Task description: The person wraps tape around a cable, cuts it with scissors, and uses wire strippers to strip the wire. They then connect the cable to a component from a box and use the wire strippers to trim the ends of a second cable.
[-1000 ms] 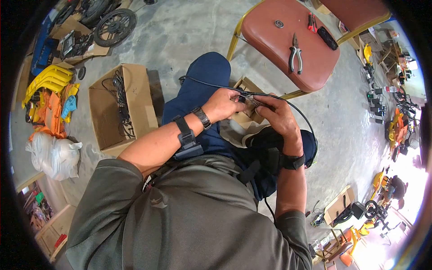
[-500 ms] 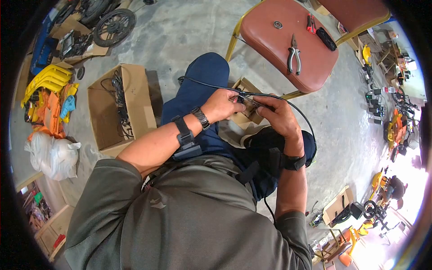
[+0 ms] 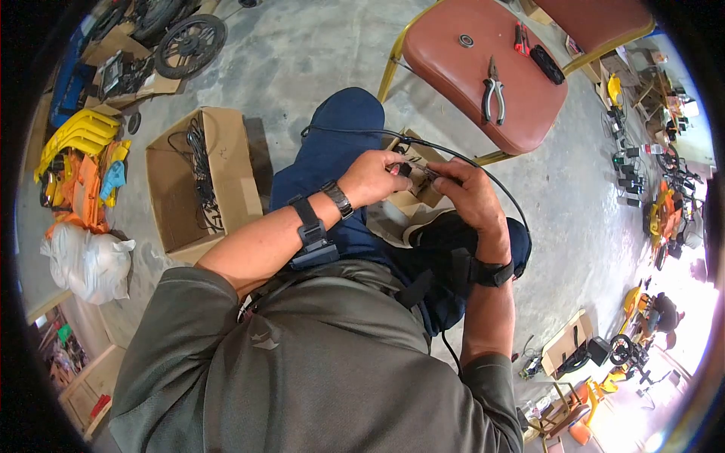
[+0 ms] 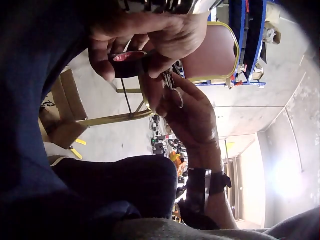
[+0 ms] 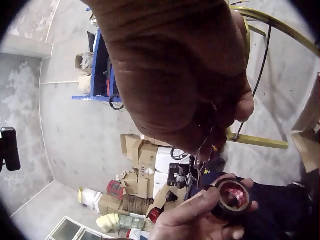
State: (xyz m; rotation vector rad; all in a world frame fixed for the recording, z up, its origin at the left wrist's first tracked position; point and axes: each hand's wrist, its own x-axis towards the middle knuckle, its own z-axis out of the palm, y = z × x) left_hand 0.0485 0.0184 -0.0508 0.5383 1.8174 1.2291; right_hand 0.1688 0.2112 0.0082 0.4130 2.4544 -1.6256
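My left hand [image 3: 370, 177] holds a roll of black tape [image 4: 127, 70] with a red inner core, the fingers and thumb around its rim. Close beside it, my right hand [image 3: 476, 198] pinches a small shiny metal tool [image 4: 170, 81] with a loop at one end; most of it is hidden by the fingers, and I cannot tell its exact kind. In the right wrist view, the tool's thin metal part points down toward the tape roll. A black cable [image 3: 504, 190] arches over my thigh and behind both hands.
An open small carton [image 3: 411, 202] stands below the hands, and a larger carton [image 3: 177, 204] with coiled cables to the left. On the brown chair seat [image 3: 445, 68] ahead lie pliers [image 3: 494, 94], a ring-shaped part [image 3: 466, 41], a red-handled tool [image 3: 522, 39] and a black item [image 3: 547, 65].
The cable, earlier between my fingers, has been let go and now lies a little farther forward. The tape roll's red core shows more at my left hand. Both hands stay nearly in place.
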